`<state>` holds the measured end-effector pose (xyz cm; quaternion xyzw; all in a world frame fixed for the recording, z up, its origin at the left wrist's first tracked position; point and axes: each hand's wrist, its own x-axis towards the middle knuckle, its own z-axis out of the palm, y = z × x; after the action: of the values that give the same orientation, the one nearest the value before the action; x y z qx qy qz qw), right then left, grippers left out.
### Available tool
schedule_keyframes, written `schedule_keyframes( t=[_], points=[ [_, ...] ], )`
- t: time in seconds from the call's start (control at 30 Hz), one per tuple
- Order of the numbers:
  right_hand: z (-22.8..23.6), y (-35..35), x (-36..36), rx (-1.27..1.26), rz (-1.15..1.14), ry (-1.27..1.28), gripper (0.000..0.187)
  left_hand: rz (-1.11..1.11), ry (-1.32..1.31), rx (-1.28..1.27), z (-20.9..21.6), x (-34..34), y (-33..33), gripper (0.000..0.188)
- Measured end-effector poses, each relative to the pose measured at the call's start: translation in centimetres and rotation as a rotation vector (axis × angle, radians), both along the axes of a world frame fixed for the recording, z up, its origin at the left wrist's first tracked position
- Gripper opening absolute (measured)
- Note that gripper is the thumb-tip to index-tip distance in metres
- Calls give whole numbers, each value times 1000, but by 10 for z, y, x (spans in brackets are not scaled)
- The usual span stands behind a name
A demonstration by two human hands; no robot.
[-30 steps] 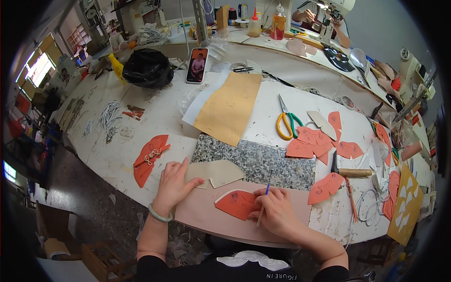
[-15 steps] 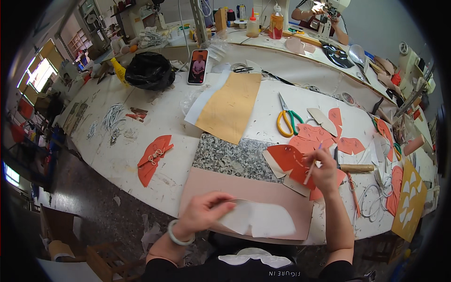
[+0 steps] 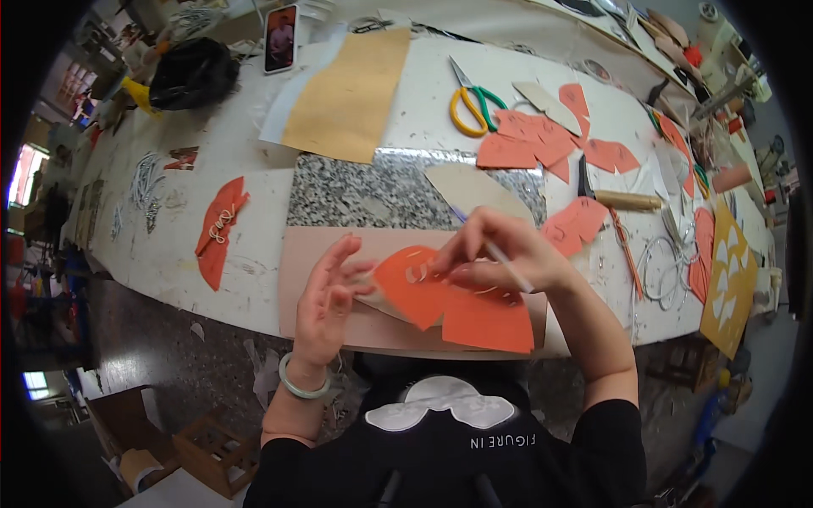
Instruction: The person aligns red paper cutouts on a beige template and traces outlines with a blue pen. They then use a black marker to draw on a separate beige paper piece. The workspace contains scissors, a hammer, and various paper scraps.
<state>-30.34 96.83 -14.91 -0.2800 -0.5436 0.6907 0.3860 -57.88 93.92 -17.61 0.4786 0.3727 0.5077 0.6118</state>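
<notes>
My right hand is closed on an orange pattern piece with cut slots and a notch in its lower edge. A slim white pen with a purple end is also tucked between its fingers. The orange piece hovers over a pale pink board at the near edge of the table. At its left, my left hand is open, fingers spread, close to the piece's tip. Beneath the orange piece, part of a whitish piece shows; the rest is hidden.
A speckled stone slab lies beyond the board, with a cream piece on it. Scissors, more orange pieces and a wooden-handled tool lie to the right. Tan sheet, phone and black bag are farther off.
My right hand has come from the right-hand pile to the pink board, bringing the orange piece. My left hand has let go of the white piece and opened. The view has shifted.
</notes>
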Motion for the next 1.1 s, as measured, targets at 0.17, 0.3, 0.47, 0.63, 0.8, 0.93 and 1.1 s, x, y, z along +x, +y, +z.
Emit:
schedule_keyframes(
  t=[0.17,0.3,0.47,0.63,0.8,0.93,1.1],
  points=[
    [-6,-2,-15,139,-81,-451,33,-36,211,-106,-15,1,-9,36],
    [-17,-14,-2,78,-204,-628,36,141,350,-13,-19,4,-10,26],
    [-26,-48,-4,22,-386,-733,35,129,797,352,-16,4,-3,24],
    [-32,-62,-13,163,-528,-750,35,125,894,462,-20,8,1,25],
    [-44,-64,-15,251,-604,-682,34,126,933,493,-20,10,3,26],
    [-41,-65,-17,261,-597,-745,34,102,959,459,-21,9,4,26],
    [-41,-64,-17,297,-593,-749,34,107,1164,679,-14,16,-1,31]
  ],
)
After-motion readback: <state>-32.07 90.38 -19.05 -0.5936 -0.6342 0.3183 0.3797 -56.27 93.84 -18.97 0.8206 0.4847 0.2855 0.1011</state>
